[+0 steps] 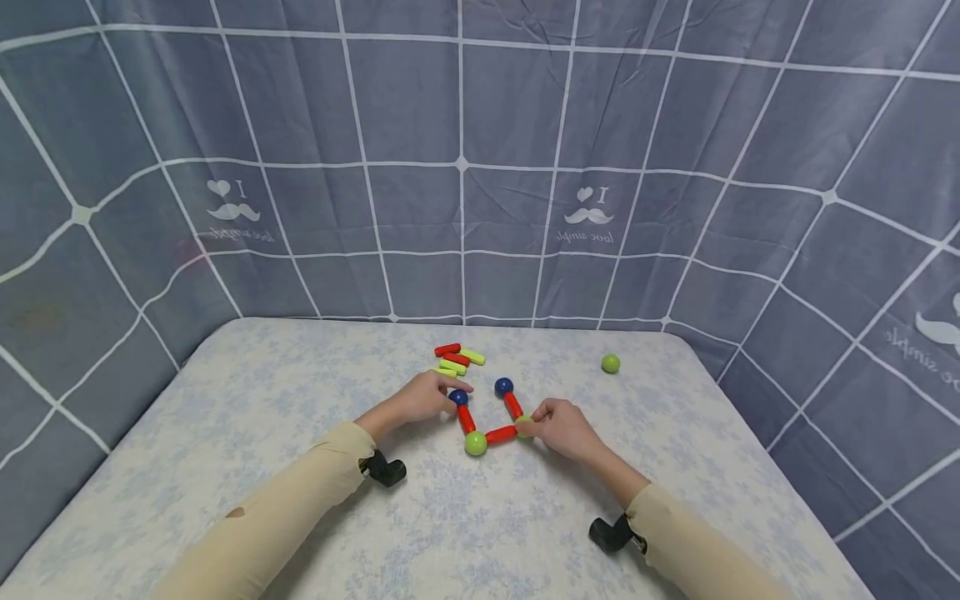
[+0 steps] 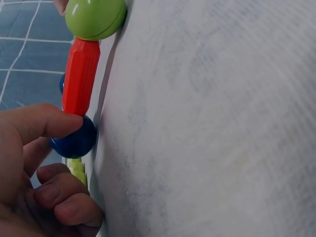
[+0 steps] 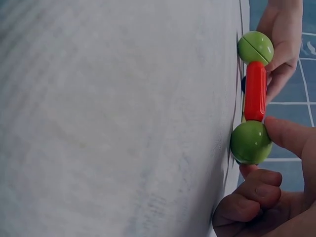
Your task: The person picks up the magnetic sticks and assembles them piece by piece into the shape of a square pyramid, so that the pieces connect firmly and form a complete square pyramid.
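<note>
A U-shaped chain of red rods and balls lies on the table, its open side toward the back. My left hand [image 1: 423,397] pinches the blue ball [image 2: 74,140] at the end of the left red rod [image 1: 467,419]. That rod runs to a green ball [image 1: 476,443] at the near corner. A middle red rod [image 3: 255,91] joins it to another green ball [image 3: 251,143], which my right hand [image 1: 564,427] holds between thumb and fingers. From there a right red rod [image 1: 513,406] leads back to a second blue ball [image 1: 504,387].
Behind my left hand lie several loose rods, among them a red one [image 1: 447,349] and a yellow-green one [image 1: 472,357]. A single green ball [image 1: 611,363] sits at the back right. The table [image 1: 420,533] has a pale patterned cover, and a grey-blue checked curtain [image 1: 502,208] hangs behind it.
</note>
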### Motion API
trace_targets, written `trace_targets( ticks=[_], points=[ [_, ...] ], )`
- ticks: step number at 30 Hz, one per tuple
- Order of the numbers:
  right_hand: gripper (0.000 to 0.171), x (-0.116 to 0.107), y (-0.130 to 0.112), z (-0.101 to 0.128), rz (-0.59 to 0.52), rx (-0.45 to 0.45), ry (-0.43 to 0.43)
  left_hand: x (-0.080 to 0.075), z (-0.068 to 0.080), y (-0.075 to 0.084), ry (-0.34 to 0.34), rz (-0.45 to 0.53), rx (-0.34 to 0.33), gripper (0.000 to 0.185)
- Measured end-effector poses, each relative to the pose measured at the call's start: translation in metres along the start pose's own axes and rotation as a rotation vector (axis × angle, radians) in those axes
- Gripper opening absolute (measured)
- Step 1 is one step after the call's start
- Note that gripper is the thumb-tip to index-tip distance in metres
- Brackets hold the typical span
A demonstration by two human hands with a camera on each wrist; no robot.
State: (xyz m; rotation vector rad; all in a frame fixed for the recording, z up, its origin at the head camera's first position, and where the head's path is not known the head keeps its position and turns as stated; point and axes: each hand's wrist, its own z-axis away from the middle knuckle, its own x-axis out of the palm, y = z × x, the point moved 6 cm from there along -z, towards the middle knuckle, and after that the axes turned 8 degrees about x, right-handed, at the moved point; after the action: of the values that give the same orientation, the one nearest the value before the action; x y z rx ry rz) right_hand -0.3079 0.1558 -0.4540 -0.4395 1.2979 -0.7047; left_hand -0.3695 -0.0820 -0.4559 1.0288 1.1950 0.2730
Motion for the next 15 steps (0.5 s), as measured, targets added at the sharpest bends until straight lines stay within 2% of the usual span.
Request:
trace_targets(
  ticks=[8, 15],
  points=[
    [0.028, 0.000, 0.001, -0.005, -0.023, -0.030, -0.002, -0.001, 0.006, -0.002, 0.014, -0.024, 0.012, 0.040],
    [0.027, -0.001, 0.003, -0.023, -0.038, -0.057, -0.037, 0.004, 0.025, 0.002, -0.023, -0.034, 0.019, 0.035]
  ],
)
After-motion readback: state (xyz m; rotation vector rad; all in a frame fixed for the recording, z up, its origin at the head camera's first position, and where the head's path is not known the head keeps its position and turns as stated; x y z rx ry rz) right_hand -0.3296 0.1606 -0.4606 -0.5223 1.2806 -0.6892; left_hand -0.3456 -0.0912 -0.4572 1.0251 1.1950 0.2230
